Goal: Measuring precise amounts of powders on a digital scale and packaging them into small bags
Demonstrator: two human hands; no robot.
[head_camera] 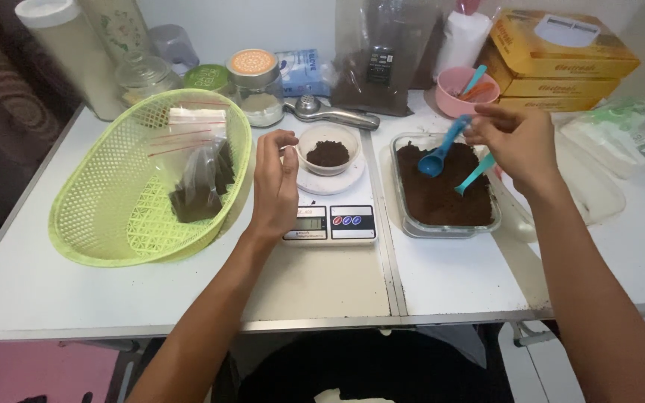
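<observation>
The blue plastic measuring scoop (pixel 442 149) sits in our right hand (pixel 516 142), pinched by its handle between thumb and fingertips, the rest of the hand loosely curled; its long axis slopes down and to the left from the hand, so the bowl hangs low over the near-left part of the clear rectangular glass dish of dark brown powder (pixel 442 195), just below and left of that hand; we cannot tell whether the bowl touches the powder or whether it is loaded. A second, lighter blue spoon (pixel 476 173) lies slanted in the same dish, beneath the right hand. The small round white bowl with a heap of dark powder (pixel 328 151) stands on the white digital kitchen scale (pixel 331 218), to the left of the scoop and directly beside our left hand (pixel 275 183); that hand is half closed, thumb and forefinger meeting near the bowl's rim, and we cannot tell whether it grips anything. The right hand holds the scoop; the left is nearer the bowl. Further left of the left hand lies the lime-green plastic mesh basket (pixel 106 201) with small clear bags.
</observation>
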